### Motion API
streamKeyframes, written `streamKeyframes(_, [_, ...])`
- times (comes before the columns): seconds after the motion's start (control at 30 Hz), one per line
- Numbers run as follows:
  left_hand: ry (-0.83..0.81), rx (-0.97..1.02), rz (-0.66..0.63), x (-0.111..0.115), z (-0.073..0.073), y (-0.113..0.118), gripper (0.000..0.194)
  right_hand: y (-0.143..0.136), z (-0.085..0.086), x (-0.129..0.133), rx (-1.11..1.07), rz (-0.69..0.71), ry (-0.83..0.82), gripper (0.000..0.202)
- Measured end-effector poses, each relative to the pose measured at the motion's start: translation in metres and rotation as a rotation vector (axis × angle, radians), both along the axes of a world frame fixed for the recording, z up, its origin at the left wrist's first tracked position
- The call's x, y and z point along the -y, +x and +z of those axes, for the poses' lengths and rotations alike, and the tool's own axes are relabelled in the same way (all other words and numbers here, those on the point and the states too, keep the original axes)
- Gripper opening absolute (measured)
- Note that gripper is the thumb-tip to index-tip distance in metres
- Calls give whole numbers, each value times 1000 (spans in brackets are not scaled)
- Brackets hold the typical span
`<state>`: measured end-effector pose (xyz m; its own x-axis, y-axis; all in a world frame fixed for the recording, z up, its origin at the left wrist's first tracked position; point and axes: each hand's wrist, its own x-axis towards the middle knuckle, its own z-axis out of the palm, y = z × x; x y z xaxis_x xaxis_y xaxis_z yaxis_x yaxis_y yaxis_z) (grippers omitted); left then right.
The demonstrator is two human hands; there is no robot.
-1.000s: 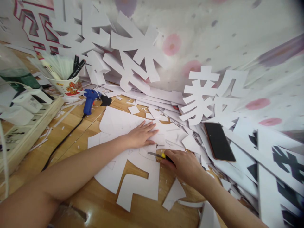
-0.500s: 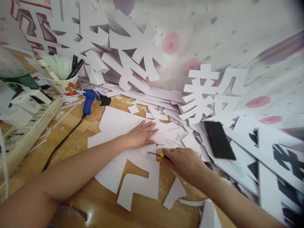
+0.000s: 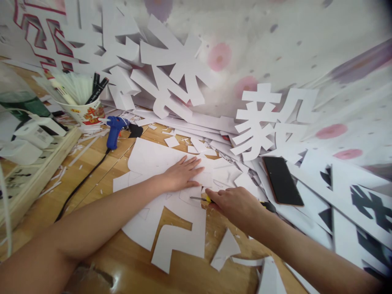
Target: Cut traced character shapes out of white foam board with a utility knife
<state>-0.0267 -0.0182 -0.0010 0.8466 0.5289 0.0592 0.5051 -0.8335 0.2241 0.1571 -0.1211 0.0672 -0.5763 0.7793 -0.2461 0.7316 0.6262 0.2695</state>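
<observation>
My left hand (image 3: 183, 175) lies flat with its fingers spread on a white sheet (image 3: 153, 157) that has thin drawn lines. To its right, my right hand (image 3: 231, 204) is closed round a yellow and black utility knife (image 3: 209, 199). The knife's thin blade points left over the sheet, just below my left hand. An angular opening cut through the lower part of the sheet shows the wooden table (image 3: 134, 267). Loose white offcuts (image 3: 226, 250) lie below my right hand.
A blue glue gun (image 3: 114, 132) with a black cord lies at the left, near a paper cup (image 3: 87, 112) of sticks and markers. A power strip (image 3: 36, 171) sits far left. White cut-out characters (image 3: 260, 122) lean behind; a phone (image 3: 283, 181) rests at the right.
My right hand has shifted its grip slightly, its knuckles and wrist a little higher. The blade and my left hand stay in nearly the same place.
</observation>
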Motion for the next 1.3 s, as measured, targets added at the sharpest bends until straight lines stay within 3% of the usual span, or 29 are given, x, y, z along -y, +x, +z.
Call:
streamKeyframes(0.73, [-42, -57, -8, 2, 9, -2, 63, 11, -4, -1, 37, -30, -48, 15])
streamKeyframes(1.3, [-23, -40, -12, 2, 5, -2, 64, 24, -9, 3, -10, -67, -30, 19])
